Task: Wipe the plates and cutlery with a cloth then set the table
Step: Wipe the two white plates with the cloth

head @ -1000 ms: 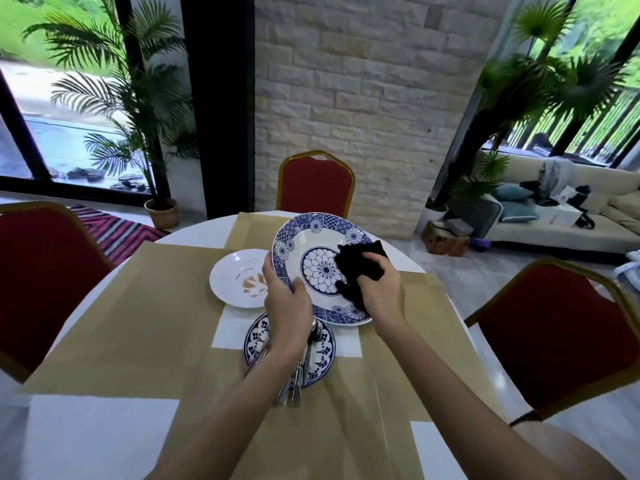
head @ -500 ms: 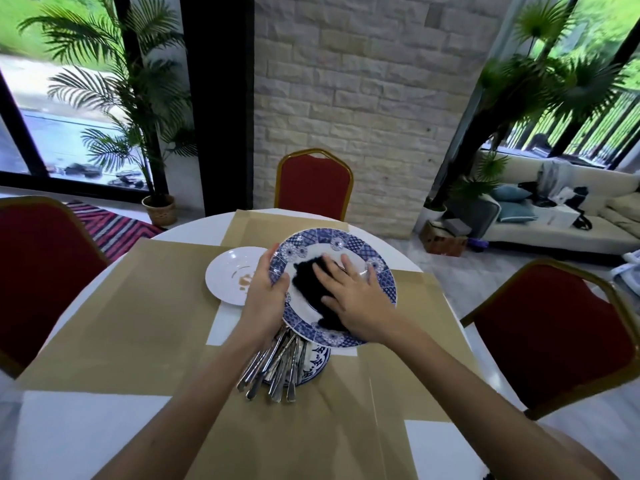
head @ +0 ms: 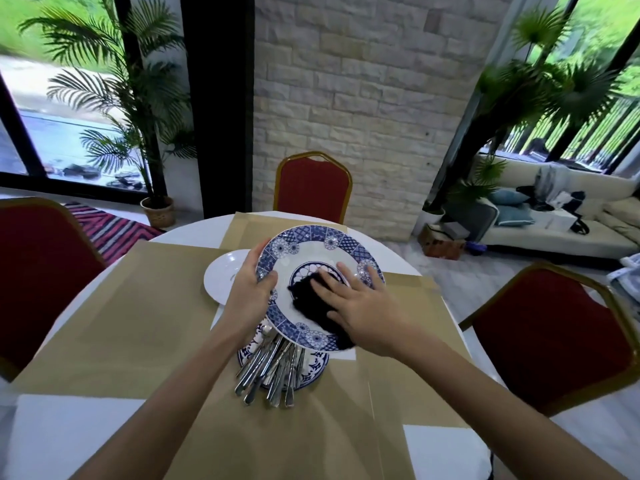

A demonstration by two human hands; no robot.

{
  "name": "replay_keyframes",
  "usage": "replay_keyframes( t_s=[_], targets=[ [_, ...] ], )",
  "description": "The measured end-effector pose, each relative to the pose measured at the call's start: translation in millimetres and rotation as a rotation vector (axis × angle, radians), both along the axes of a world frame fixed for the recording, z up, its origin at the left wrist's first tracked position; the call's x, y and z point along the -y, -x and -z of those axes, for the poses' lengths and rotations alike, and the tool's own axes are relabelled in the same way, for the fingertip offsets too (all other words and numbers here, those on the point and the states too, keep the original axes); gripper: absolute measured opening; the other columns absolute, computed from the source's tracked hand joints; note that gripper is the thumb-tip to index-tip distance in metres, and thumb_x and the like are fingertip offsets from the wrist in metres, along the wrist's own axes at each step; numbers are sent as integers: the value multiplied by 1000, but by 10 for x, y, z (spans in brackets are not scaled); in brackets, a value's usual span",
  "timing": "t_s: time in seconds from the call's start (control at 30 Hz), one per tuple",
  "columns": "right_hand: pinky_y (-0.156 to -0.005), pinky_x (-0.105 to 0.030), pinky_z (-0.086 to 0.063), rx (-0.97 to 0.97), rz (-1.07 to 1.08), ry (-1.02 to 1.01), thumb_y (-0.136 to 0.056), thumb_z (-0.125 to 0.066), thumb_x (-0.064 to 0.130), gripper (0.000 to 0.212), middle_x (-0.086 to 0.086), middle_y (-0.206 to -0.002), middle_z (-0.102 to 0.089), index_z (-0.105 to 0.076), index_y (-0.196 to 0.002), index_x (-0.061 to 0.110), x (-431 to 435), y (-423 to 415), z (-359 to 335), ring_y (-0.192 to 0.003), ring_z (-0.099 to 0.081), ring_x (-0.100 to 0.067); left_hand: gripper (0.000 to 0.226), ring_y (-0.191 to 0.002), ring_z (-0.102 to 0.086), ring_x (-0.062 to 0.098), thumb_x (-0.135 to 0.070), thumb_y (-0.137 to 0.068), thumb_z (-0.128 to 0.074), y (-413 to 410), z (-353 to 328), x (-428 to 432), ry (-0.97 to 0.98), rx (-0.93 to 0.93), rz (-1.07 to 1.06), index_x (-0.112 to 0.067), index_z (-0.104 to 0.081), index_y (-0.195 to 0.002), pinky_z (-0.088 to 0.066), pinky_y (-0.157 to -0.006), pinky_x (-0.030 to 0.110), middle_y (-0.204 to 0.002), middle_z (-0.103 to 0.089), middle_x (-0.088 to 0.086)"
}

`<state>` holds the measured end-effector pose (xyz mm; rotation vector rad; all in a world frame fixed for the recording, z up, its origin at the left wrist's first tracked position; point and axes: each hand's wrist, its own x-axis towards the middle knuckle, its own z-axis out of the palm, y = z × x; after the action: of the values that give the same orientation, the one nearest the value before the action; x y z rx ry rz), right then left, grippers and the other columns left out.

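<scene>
A large blue-and-white patterned plate (head: 311,251) is held tilted above the table. My left hand (head: 251,292) grips its left rim, thumb on the face. My right hand (head: 360,306) lies flat with straight fingers on a black cloth (head: 311,303), pressing it against the plate's centre. Under the raised plate, a smaller blue-patterned plate (head: 313,370) rests on the table with several pieces of silver cutlery (head: 270,372) piled on it, handles pointing toward me. A small white plate (head: 221,277) lies to the left, partly hidden by my left hand.
The round white table (head: 62,434) is covered with brown paper sheets (head: 138,317). Red chairs stand at the far side (head: 313,185), the left (head: 38,271) and the right (head: 554,341). Potted palms, windows and a sofa lie beyond.
My right hand flattened on the cloth and slid it from the plate's right rim across the centre toward the lower right. The plate tipped flatter and more of the cutlery came into view.
</scene>
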<state>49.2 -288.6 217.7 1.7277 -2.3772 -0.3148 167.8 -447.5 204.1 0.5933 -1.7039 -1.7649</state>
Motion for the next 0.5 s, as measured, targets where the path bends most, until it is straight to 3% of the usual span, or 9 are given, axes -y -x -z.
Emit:
replay_keyframes(
  t_s=[0.03,0.13,0.2,0.23,0.3,0.4,0.43,0.5],
  targets=[
    [-113,-62,-11,-60,31,-7,-89,2,47,70,4,-160,-18,-18,-153,27,-37,66,-34,-148,-14,-26,53,-94,-64,10,4,-97,-41,-20,12,23,3,11,-15,-38,-44,-128,-53,-76,24,-109,-66,-8],
    [-114,-61,-1,-120,218,8,-102,-20,41,56,4,-162,1,-6,-154,27,-26,312,-48,-149,0,-26,55,-98,-64,10,4,-96,-41,-17,13,-24,41,46,40,-37,-43,-132,-54,-81,29,-115,-65,-2],
    [-112,-62,-15,-101,299,109,-99,-31,37,56,1,-160,-16,-22,-153,23,78,236,-108,-148,-16,-27,54,-94,-66,6,6,-96,-40,18,-21,-126,43,29,91,-32,-42,-134,-54,-77,24,-114,-65,-2],
    [-109,-62,-22,-71,286,138,-97,-28,38,57,0,-159,-22,-27,-151,21,135,193,-78,-146,-22,-27,52,-86,-66,0,8,-96,-39,28,-36,-165,23,17,104,-31,-43,-132,-53,-69,18,-109,-66,-4],
    [-111,-61,-21,-17,198,65,-94,-15,43,62,4,-160,-15,-23,-152,24,155,93,22,-147,-18,-25,52,-78,-66,-4,9,-96,-39,19,-59,-168,2,4,89,-30,-44,-129,-51,-62,14,-104,-65,-6],
    [-97,-60,-41,-16,129,-24,-91,-25,44,59,4,-142,-52,-50,-140,24,-20,44,37,-131,-50,-26,53,-86,-65,1,6,-95,-42,-29,-22,-17,30,30,14,-32,-45,-133,-52,-69,18,-111,-66,-2],
    [-96,-62,-41,-58,134,-35,-92,-27,42,55,4,-142,-52,-51,-139,25,-59,99,42,-130,-50,-27,54,-85,-64,-1,6,-95,-42,-44,-14,27,33,36,-10,-32,-45,-133,-52,-68,16,-109,-66,-4],
    [-110,-64,-18,-118,130,-40,-101,-24,40,53,6,-159,-17,-22,-153,28,-78,224,24,-147,-18,-26,54,-86,-64,-2,5,-95,-42,-55,-21,42,37,53,-7,-32,-44,-134,-52,-71,17,-108,-66,-7]
  ],
)
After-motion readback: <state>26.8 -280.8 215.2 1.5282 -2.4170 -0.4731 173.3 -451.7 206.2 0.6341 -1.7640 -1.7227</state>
